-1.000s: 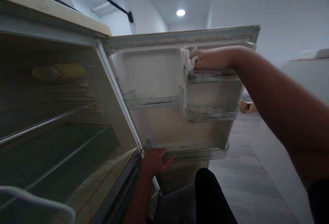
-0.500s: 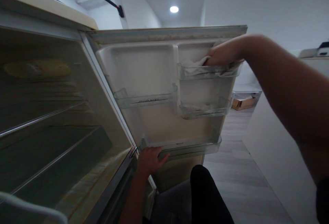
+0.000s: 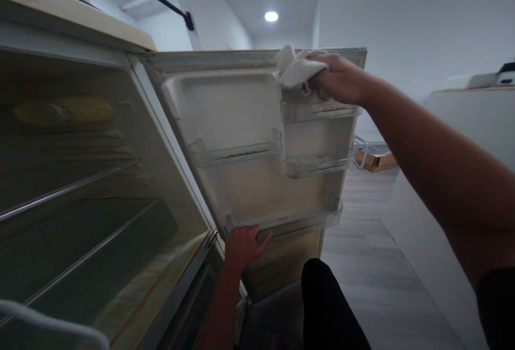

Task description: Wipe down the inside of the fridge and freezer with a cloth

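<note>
My right hand [image 3: 336,77] grips a crumpled white cloth [image 3: 298,68] at the upper part of the open fridge door [image 3: 225,103], just above the top right clear shelf [image 3: 317,111]. Part of the cloth overlaps the door's top edge. Low on the door, my left hand [image 3: 243,245] rests by the left end of the bottom clear shelf [image 3: 301,225], fingers apart and holding nothing. Two more clear shelves, a left one [image 3: 237,153] and a middle right one [image 3: 316,168], are fixed between them.
The fridge interior [image 3: 80,178] with wire-edged shelves and a yellowish oval item [image 3: 64,111] fills the left. My dark-clad knee [image 3: 317,280] is below the door. A cardboard box [image 3: 376,161] lies beyond it, and a white cabinet [image 3: 450,189] stands right.
My right hand has lifted the cloth out of the top right shelf and moved left and up. The door has swung slightly, and my left hand has shifted a little right with it.
</note>
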Demonstrator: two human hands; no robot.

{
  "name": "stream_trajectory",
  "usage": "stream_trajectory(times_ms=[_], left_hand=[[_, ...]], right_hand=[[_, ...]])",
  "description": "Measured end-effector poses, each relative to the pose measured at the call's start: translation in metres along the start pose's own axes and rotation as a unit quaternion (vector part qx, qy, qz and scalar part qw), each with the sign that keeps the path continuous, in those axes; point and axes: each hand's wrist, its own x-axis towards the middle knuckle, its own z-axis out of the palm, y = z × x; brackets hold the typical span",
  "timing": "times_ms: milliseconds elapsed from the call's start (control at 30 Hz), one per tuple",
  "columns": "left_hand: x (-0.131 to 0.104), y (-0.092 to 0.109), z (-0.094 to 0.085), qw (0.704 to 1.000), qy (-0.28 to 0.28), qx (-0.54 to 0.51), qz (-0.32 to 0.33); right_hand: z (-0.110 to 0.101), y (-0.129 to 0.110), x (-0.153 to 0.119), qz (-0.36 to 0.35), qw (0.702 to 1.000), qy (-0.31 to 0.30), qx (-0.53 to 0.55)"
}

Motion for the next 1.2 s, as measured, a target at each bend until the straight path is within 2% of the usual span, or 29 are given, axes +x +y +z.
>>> stream_trajectory(times_ms=[67, 100, 133, 233, 300, 400, 567, 667, 800, 967, 1067, 1200], left_hand=[[-0.001, 0.000, 0.001, 1.000, 0.005, -0.001, 0.004], [-0.001, 0.000, 0.001, 1.000, 0.009, 0.000, 0.006], [-0.002, -0.001, 0.002, 1.000, 0.015, 0.001, 0.009], [-0.003, -0.003, 0.004, 0.999, 0.030, 0.003, 0.016], [-0.004, -0.004, 0.003, 0.999, 0.033, 0.007, 0.018], [-0.005, -0.005, 0.002, 0.999, 0.031, 0.013, 0.024], [-0.005, -0.007, 0.002, 0.999, 0.032, 0.012, 0.031], [-0.006, -0.008, 0.004, 0.999, 0.027, 0.014, 0.029], [-0.007, -0.010, 0.006, 0.999, 0.029, 0.009, 0.031], [-0.007, -0.011, 0.004, 0.999, 0.027, 0.000, 0.037], [-0.007, -0.011, 0.001, 0.999, 0.024, 0.000, 0.037], [-0.007, -0.009, -0.001, 0.999, 0.026, 0.002, 0.037]], right_hand=[[-0.002, 0.002, -0.012, -0.069, 0.995, 0.069, 0.035], [-0.002, 0.004, -0.018, -0.100, 0.992, 0.079, 0.024], [-0.001, 0.004, -0.023, -0.123, 0.990, 0.063, -0.003], [0.006, 0.002, -0.032, -0.166, 0.982, -0.066, -0.066], [0.010, -0.002, -0.033, -0.152, 0.982, -0.108, -0.038], [0.014, -0.011, -0.026, -0.094, 0.990, -0.107, -0.010], [0.026, -0.021, -0.017, -0.088, 0.986, -0.045, -0.135], [0.029, -0.017, -0.016, -0.094, 0.980, -0.041, -0.169], [0.019, -0.002, -0.025, -0.093, 0.965, -0.073, -0.233], [-0.002, 0.017, -0.040, -0.078, 0.966, -0.101, -0.225], [-0.006, 0.015, -0.038, -0.056, 0.963, -0.122, -0.232], [0.006, -0.001, -0.020, -0.024, 0.961, -0.141, -0.237]])
